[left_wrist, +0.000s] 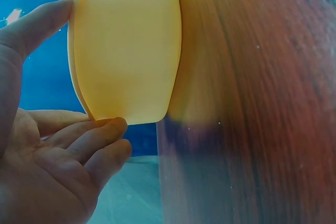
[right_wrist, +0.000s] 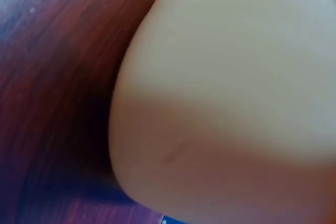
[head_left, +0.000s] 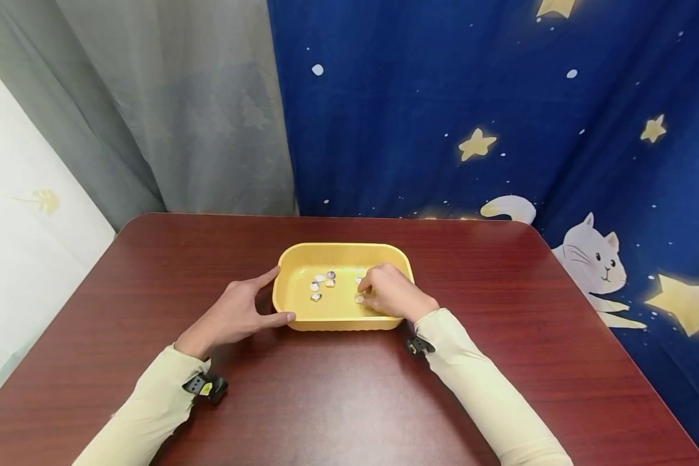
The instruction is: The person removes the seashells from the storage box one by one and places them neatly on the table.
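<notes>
A yellow tray [head_left: 343, 325] stands on the table. My left hand [head_left: 235, 312] holds its left end, with the thumb at the front corner and a finger on the rim farther back. In the left wrist view, that hand [left_wrist: 58, 166] spans the end of the tray [left_wrist: 126, 45]. My right hand [head_left: 391, 291] reaches inside the tray's right half, thumb and fingertips apart beside small pale pieces [head_left: 359, 299]. Several small white and purplish pieces [head_left: 315, 285] lie left of it. The right wrist view shows the tray's outer wall [right_wrist: 226, 77] but not the hand.
A dark red wooden table [head_left: 338, 388] carries the tray near its far edge. Behind hang a grey curtain [head_left: 210, 129] and a blue curtain [head_left: 396, 129] with stars and a white cat. Black straps with small devices sit at both wrists.
</notes>
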Motion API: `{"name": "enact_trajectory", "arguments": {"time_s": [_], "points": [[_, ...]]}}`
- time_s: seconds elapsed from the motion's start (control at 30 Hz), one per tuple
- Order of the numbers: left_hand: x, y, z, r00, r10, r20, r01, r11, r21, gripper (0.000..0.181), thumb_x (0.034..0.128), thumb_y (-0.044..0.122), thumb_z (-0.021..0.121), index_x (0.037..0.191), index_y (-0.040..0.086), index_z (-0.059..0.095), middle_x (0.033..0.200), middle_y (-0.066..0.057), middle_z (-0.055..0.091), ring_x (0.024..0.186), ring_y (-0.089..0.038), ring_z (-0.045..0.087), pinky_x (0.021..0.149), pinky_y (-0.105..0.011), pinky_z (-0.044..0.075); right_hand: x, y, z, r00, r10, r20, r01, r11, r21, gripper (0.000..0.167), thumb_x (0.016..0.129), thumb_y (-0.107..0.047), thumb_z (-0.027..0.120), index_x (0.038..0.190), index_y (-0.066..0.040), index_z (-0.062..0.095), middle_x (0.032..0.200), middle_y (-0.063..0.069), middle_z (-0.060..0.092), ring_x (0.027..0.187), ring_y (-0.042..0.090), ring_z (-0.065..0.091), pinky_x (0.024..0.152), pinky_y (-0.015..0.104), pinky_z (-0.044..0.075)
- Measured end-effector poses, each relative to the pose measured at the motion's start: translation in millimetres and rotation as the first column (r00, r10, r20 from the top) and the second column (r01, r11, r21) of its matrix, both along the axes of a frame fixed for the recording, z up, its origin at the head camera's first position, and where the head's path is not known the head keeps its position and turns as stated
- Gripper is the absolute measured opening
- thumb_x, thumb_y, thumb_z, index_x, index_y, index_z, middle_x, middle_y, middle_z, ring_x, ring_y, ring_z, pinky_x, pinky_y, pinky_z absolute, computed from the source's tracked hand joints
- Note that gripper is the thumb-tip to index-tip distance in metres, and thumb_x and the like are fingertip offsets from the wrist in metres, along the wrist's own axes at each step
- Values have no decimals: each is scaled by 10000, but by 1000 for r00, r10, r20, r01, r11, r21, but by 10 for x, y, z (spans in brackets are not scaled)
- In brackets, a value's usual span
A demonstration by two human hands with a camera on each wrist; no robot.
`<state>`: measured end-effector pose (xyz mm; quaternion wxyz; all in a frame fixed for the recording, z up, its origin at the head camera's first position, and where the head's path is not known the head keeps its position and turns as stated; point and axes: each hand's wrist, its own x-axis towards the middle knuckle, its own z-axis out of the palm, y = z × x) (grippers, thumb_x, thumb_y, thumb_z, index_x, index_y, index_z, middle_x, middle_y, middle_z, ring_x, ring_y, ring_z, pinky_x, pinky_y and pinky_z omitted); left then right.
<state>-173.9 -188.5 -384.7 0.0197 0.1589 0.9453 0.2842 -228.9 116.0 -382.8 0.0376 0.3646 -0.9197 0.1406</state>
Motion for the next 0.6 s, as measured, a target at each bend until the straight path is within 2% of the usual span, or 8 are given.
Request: {"name": "enact_trajectory", "arguments": {"time_s": [0.33,0.6], "points": [[17,25,20,1000,-12,-3,12,1000,-12,1064,792,671,732,1559,41,348,1505,-182,518,1299,-308,574,1051,-527,475,-46,-29,-56,999,18,44,-19,1000,21,63,808,-74,801,799,-136,812,790,-29,763,777,106,663,758,261,539],[15,2,13,1000,3,9,-3,1000,-14,1083,781,692,729,1562,48,344,1511,-190,508,1292,-312,574,1051,-537,476,-82,-64,-60,999,23,41,-24,999,40,80,816,-78,784,789,-150,806,793,-39,760,789,109,675,762,271,548]]}}
